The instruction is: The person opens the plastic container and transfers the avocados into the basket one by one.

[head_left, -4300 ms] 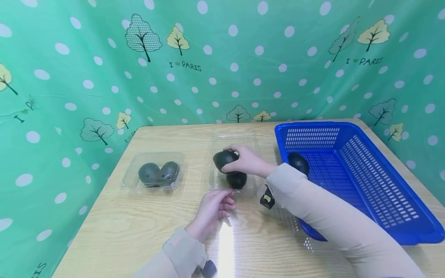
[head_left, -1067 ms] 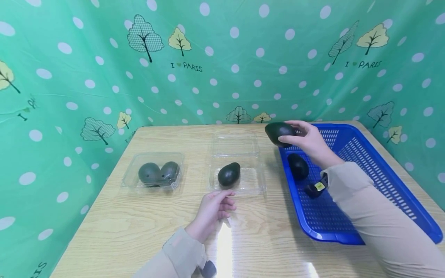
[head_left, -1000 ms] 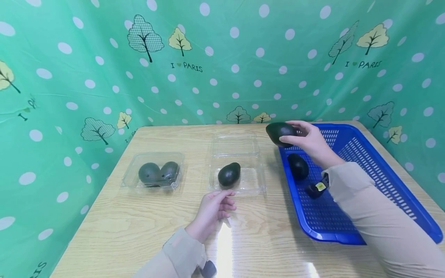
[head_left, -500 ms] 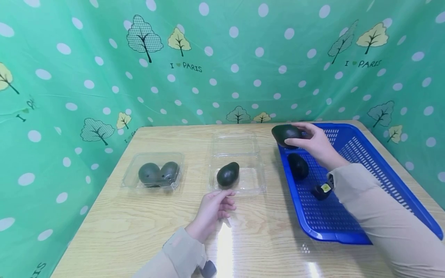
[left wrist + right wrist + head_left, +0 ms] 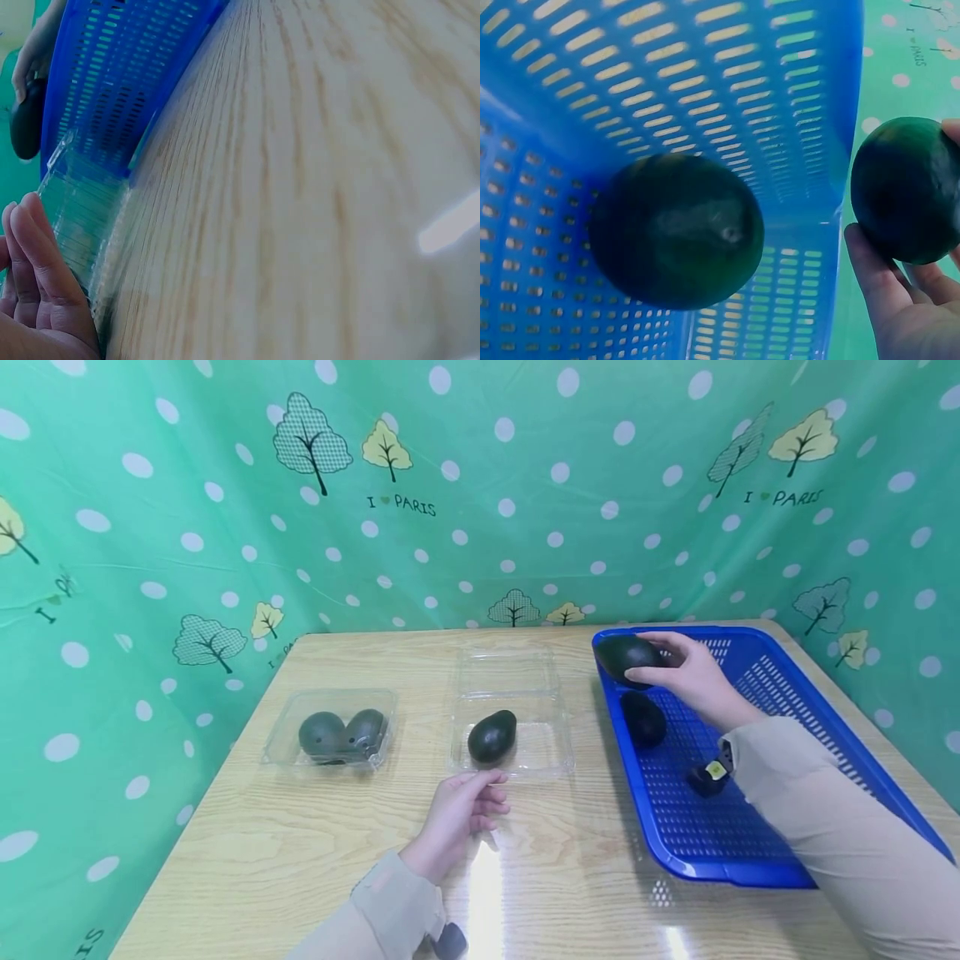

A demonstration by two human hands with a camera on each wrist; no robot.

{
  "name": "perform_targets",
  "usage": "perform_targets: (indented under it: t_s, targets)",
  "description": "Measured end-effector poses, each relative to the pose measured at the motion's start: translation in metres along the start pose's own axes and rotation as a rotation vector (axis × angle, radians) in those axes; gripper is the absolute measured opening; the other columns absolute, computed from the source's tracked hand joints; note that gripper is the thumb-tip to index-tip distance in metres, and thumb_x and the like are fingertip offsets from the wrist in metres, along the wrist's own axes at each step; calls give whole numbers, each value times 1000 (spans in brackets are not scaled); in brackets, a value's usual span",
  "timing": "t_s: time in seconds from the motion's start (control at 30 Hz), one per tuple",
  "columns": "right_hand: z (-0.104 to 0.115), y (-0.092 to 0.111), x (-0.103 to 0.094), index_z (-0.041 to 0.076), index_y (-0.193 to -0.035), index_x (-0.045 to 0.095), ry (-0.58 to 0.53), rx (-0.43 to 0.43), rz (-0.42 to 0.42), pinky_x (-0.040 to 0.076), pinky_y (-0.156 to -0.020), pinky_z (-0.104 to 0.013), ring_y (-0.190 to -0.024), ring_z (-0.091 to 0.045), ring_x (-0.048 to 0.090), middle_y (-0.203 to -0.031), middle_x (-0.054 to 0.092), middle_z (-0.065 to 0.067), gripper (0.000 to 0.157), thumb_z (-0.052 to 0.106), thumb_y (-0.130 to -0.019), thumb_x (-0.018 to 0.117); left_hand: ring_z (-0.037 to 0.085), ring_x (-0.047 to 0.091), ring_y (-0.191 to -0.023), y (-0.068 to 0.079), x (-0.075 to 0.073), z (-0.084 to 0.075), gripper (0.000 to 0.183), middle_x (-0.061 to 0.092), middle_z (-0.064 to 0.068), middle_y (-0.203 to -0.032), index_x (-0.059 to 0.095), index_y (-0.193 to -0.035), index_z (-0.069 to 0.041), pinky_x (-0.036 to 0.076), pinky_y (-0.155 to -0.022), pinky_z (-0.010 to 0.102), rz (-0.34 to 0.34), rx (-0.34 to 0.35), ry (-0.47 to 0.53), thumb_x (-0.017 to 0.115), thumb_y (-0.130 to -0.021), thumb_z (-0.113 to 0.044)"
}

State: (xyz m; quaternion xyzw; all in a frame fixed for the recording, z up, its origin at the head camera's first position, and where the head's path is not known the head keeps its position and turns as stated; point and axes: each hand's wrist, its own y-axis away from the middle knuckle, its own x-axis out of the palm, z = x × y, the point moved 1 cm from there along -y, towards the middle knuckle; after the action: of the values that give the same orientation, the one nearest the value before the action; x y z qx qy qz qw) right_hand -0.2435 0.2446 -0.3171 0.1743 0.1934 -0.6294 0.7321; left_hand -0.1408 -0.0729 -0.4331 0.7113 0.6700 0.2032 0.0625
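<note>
Pinching an avocado [image 5: 626, 658] between thumb and fingertips, my right hand [image 5: 696, 675] holds it at the far-left corner of the blue perforated basket [image 5: 780, 693], upper right of the frame. I judge it needs clearance over the rim [image 5: 727, 874], then a soft set-down beside the other avocado [image 5: 642, 720]. Open mesh floor [image 5: 693, 822] spreads toward the lower right. My left hand [image 5: 453, 814] lies relaxed, lower centre.

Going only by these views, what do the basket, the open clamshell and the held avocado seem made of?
Blue basket: likely moulded plastic, fairly glossy; regular slots, bright highlights.
Open clamshell: probably thin clear plastic, shiny; the table shows through.
Held avocado: smooth, dark surface, soft sheen; real fruit or imitation, unclear.
</note>
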Motion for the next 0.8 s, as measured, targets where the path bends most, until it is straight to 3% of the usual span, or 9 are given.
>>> perform_targets:
  t_s: [0.17, 0.33, 0.63, 0.8]
  targets:
    - [-2, 2, -2, 8, -150, 38, 22, -1, 16, 46, -92, -28, -130, -31, 49, -151, 42, -17, 70, 31, -92, 70, 7, 67, -63, 1, 0, 0, 27, 67, -6, -69, 71, -104, -2, 51, -49, 16, 0, 0, 1, 67, -91, -26]
    - [-6, 4, -5, 10, -151, 37, 28, 2, 30, 48, -90, -28, -128, -30, 50, -152, 40, -17, 71, 32, -92, 70, 7, 67, -64, 1, 0, -1, 30, 67, -6, -70, 70, -107, -1, 51, -50, 15, 5, 4, -4, 67, -91, -26]
    - [-16, 6, -12, 12, -151, 37, 54, 1, 35, 51, -83, -19, -112, -6, 53, -151, 42, -17, 71, 32, -92, 70, 6, 67, -63, 3, 0, -2, 31, 67, -6, -70, 70, -108, 1, 51, -50, 15, 10, 8, -8, 67, -91, -25]
    - [-20, 7, -15, 12, -152, 36, 61, -1, 44, 50, -83, -18, -117, -10, 52, -153, 40, -15, 70, 31, -93, 69, 6, 67, -63, 3, 0, -2, 33, 66, -6, -70, 69, -109, 2, 51, -50, 15, 11, 8, -10, 67, -91, -25]
